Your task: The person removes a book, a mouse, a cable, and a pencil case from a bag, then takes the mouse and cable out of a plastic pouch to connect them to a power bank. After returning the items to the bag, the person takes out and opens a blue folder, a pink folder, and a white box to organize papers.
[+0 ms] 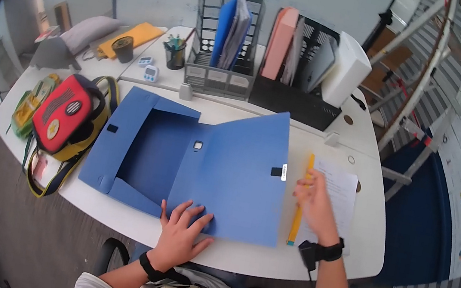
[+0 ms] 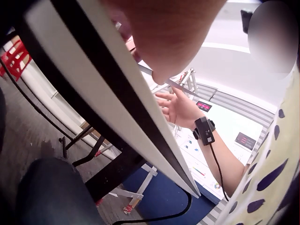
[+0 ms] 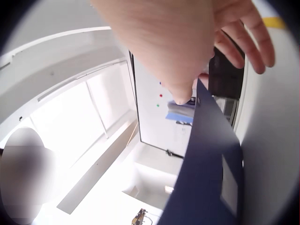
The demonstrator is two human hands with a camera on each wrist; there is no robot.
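Observation:
A blue file box [image 1: 237, 176] lies opened out on the white table, its hollow side left and its flat cover right. My left hand [image 1: 180, 242] rests with spread fingers on the cover's lower edge. To the cover's right, my right hand [image 1: 316, 207] is over a long yellow strip [image 1: 296, 219] and a printed sheet [image 1: 344, 202], fingers loosely bent; contact with the strip is unclear. The right wrist view shows the right hand's [image 3: 187, 37] fingers extended beside the blue cover [image 3: 206, 159]. In the left wrist view, the left hand [image 2: 164, 33] is partly cut off.
At the left sits a red, yellow and dark bag [image 1: 67, 117] beside a green pouch [image 1: 33, 105]. Behind the box stand a grey file rack [image 1: 216, 83], a black rack [image 1: 292, 102] and a pen holder [image 1: 175, 57]. A ladder [image 1: 429, 86] is beyond the table's right side.

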